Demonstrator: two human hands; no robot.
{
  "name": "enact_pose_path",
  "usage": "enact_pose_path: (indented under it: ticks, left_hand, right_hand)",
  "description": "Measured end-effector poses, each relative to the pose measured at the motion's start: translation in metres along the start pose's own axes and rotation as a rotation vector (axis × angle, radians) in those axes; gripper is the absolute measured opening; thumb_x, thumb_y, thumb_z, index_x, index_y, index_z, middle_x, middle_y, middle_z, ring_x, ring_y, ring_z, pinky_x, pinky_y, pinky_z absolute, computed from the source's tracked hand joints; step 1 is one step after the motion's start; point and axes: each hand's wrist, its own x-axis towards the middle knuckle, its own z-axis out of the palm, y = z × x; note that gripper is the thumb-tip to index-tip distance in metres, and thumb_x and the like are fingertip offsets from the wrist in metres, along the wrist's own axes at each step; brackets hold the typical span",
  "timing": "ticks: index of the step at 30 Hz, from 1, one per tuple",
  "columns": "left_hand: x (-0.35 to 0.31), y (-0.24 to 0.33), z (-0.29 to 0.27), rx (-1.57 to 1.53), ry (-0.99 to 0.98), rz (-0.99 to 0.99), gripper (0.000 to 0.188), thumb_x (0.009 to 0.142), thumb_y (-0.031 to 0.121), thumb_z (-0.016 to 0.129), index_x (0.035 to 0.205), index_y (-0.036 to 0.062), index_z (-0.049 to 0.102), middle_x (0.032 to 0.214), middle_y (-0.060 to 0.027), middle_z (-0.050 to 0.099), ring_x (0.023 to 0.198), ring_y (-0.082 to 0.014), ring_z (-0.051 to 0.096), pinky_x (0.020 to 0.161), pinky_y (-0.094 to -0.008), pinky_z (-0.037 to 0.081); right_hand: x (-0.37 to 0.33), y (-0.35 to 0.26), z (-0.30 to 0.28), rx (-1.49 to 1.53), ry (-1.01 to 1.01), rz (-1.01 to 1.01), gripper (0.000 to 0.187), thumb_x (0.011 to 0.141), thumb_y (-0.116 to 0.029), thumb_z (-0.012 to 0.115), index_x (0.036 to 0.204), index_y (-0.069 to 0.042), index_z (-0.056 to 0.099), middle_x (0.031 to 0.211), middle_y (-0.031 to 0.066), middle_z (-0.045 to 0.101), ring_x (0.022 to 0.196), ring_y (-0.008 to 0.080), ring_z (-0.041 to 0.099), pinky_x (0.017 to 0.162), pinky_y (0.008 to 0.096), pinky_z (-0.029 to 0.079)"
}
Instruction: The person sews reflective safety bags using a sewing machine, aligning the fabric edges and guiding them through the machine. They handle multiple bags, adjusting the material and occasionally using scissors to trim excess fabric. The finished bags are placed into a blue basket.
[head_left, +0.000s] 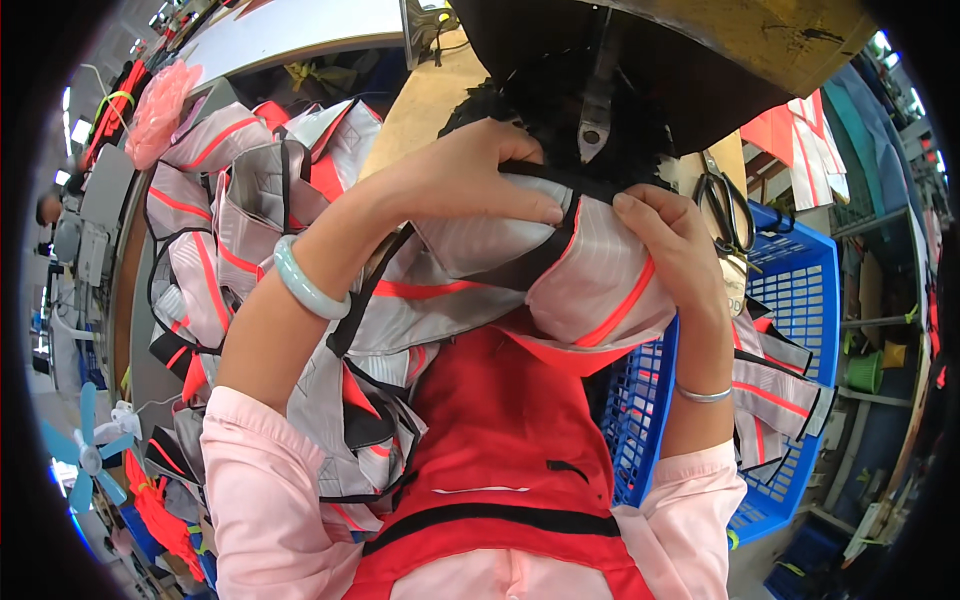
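Note:
A grey sewn fabric piece (pixel 597 282) with black edging and orange-red stripes hangs between my two hands, its lower part over my red apron (pixel 500 410). My left hand (pixel 485 178) pinches its black-bound upper edge between thumb and fingers. On the other end of that edge, my right hand (pixel 672 235) grips with thumb and forefinger. Just beyond the edge a pointed metal blade-like part (pixel 594 125) reaches down from under a dark machine plate (pixel 700 70). Black scraps (pixel 520 105) are heaped beneath it.
Several similar grey pieces (pixel 215 200) are piled at the left. Black-handled scissors (pixel 728 210) lie right of my right hand. A blue plastic basket (pixel 800 275) with more striped pieces (pixel 765 390) stands at the right. A blue fan (pixel 88 455) is at lower left.

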Motion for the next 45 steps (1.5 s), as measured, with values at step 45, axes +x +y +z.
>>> enact_pose_path:
  ticks: [45]
  left_hand:
    - [-0.061, 0.014, 0.042, -0.162, 0.085, 0.295, 0.017, 0.078, 0.012, 0.067, 0.087, -0.0014, 0.061, 0.077, -0.0079, 0.061, 0.071, -0.0159, 0.057, 0.069, -0.0283, 0.047]
  right_hand:
    - [-0.066, -0.001, 0.032, 0.386, -0.105, -0.071, 0.010, 0.087, -0.006, 0.064, 0.092, 0.001, 0.060, 0.084, -0.0017, 0.060, 0.076, 0.0053, 0.057, 0.069, 0.0218, 0.048]
